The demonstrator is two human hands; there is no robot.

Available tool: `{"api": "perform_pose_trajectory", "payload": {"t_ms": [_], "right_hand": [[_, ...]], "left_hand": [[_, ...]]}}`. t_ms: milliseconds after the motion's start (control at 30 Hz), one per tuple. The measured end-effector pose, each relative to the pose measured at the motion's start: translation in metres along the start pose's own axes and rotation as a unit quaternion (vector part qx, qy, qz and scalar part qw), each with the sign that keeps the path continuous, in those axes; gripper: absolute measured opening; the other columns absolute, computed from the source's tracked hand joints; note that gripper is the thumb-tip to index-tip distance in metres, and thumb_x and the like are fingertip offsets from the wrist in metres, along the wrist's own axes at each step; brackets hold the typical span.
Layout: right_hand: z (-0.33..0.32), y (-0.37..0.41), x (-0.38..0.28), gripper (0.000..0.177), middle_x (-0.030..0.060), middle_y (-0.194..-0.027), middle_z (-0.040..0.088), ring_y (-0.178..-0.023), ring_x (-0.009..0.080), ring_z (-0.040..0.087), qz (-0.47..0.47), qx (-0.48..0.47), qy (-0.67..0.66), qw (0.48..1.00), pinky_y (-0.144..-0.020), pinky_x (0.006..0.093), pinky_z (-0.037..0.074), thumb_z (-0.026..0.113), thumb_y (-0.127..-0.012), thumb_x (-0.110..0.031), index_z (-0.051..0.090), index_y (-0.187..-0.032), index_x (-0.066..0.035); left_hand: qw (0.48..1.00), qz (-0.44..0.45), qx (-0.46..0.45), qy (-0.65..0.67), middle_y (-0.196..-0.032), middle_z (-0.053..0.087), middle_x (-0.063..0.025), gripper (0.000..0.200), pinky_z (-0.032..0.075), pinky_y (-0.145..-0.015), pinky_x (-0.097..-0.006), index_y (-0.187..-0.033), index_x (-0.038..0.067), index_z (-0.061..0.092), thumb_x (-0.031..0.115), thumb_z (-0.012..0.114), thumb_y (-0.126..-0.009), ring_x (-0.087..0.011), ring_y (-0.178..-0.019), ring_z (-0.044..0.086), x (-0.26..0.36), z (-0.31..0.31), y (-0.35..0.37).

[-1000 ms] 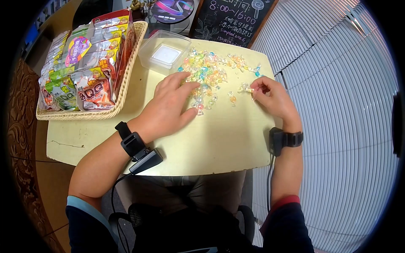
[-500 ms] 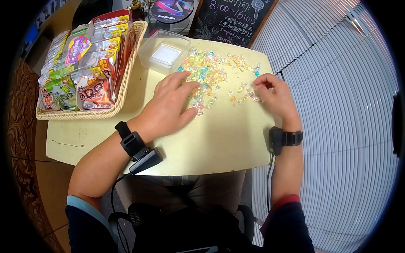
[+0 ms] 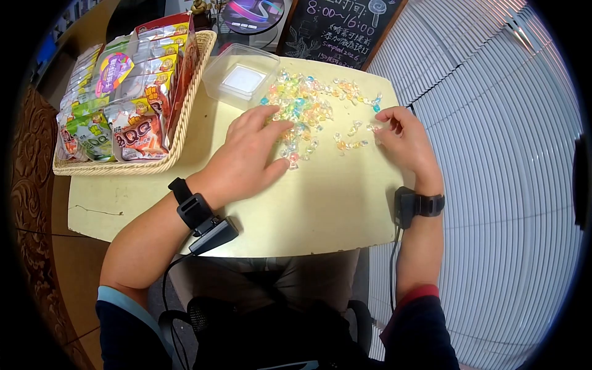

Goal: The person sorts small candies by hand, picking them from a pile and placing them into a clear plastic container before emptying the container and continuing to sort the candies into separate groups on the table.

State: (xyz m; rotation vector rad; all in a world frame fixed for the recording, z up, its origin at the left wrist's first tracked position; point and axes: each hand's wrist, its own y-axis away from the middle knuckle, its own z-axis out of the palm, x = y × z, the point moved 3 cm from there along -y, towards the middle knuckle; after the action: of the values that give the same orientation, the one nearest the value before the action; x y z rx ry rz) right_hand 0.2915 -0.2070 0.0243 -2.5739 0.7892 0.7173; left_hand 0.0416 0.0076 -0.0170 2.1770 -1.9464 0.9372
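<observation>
Near the right edge of the pale yellow wooden table (image 3: 320, 213), the right hand (image 3: 404, 143) has changed its place: a second ago its fingertips pinched a candy beside one loose piece, whereas now they stand a little to the right, at a small pale candy in a clear twisted wrapper (image 3: 372, 128). Thumb and forefinger are close together there; whether they grip it I cannot tell. The short bent group of clear-wrapped yellowish candies (image 3: 356, 145), left of that hand, has grown from one lying piece to several, so more sweets now lie apart from the multicoloured heap of shiny wrapped candies (image 3: 302, 102) toward the far edge. The left hand (image 3: 245, 154) has not shifted: palm down, fingers spread, it rests against the heap's left side, well apart from the other hand. Beyond it, by the far edge, stands a clear rectangular plastic box (image 3: 217, 86), and a beige woven basket (image 3: 200, 80) of bright snack packets (image 3: 139, 132) takes up the far left corner
</observation>
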Motion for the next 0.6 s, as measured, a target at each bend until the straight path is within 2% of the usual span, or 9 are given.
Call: {"api": "perform_pose_trajectory", "payload": {"t_ms": [67, 133, 267, 367, 433, 600], "right_hand": [[0.003, 0.003, -0.011, 0.025, 0.0103, -0.104, 0.070, -0.094, 0.0223, 0.062, -0.036, 0.012, 0.002, 0.999, -0.086, 0.0355, 0.052, 0.074, -0.089, -0.010, 0.074, -0.113, -0.001], [0.014, 0.007, -0.026, 0.027, 0.0121, -0.112, 0.072, -0.104, 0.0275, 0.064, -0.145, -0.008, -0.033, 0.989, -0.094, 0.0395, 0.052, 0.072, -0.088, -0.008, 0.074, -0.115, -0.002], [0.027, -0.001, -0.018, 0.022, 0.0123, -0.112, 0.074, -0.109, 0.0320, 0.064, -0.167, -0.029, -0.004, 0.986, -0.098, 0.0422, 0.052, 0.071, -0.090, -0.008, 0.075, -0.111, -0.003], [0.031, -0.007, -0.020, 0.017, 0.0132, -0.109, 0.076, -0.110, 0.0332, 0.065, -0.122, -0.037, 0.007, 0.992, -0.101, 0.0429, 0.052, 0.069, -0.093, -0.006, 0.077, -0.108, -0.002], [0.036, -0.009, -0.021, 0.015, 0.0129, -0.105, 0.077, -0.110, 0.0335, 0.066, -0.144, -0.007, 0.004, 0.990, -0.101, 0.0430, 0.052, 0.068, -0.094, -0.006, 0.078, -0.105, -0.002], [0.039, -0.011, -0.022, 0.016, 0.0135, -0.107, 0.077, -0.110, 0.0342, 0.067, -0.164, -0.006, 0.017, 0.986, -0.102, 0.0440, 0.052, 0.068, -0.094, -0.005, 0.078, -0.107, -0.002]], "left_hand": [[1.000, -0.002, 0.001, 0.000, -0.159, 0.044, -0.0266, 0.060, 0.033, -0.126, -0.0520, -0.147, 0.006, 0.058, 0.022, 0.077, -0.093, -0.0464, -0.151, 0.039, 0.001, 0.000, 0.000], [1.000, -0.004, -0.001, 0.000, -0.159, 0.044, -0.0267, 0.060, 0.033, -0.126, -0.0521, -0.147, 0.006, 0.058, 0.022, 0.077, -0.093, -0.0465, -0.151, 0.039, 0.001, -0.001, 0.000], [1.000, 0.000, -0.001, 0.002, -0.159, 0.044, -0.0268, 0.060, 0.033, -0.126, -0.0523, -0.147, 0.006, 0.058, 0.021, 0.077, -0.092, -0.0469, -0.151, 0.039, 0.001, -0.001, 0.000], [1.000, 0.001, 0.000, 0.000, -0.159, 0.044, -0.0268, 0.060, 0.033, -0.126, -0.0523, -0.147, 0.006, 0.058, 0.021, 0.077, -0.092, -0.0469, -0.151, 0.039, 0.000, 0.000, 0.000], [1.000, 0.002, 0.002, -0.003, -0.159, 0.044, -0.0269, 0.060, 0.033, -0.126, -0.0523, -0.147, 0.005, 0.058, 0.021, 0.077, -0.092, -0.0469, -0.151, 0.039, 0.001, 0.000, 0.000], [1.000, -0.002, -0.003, -0.003, -0.159, 0.044, -0.0272, 0.060, 0.033, -0.126, -0.0523, -0.147, 0.005, 0.058, 0.021, 0.076, -0.092, -0.0469, -0.151, 0.039, 0.001, -0.001, -0.001]]}}
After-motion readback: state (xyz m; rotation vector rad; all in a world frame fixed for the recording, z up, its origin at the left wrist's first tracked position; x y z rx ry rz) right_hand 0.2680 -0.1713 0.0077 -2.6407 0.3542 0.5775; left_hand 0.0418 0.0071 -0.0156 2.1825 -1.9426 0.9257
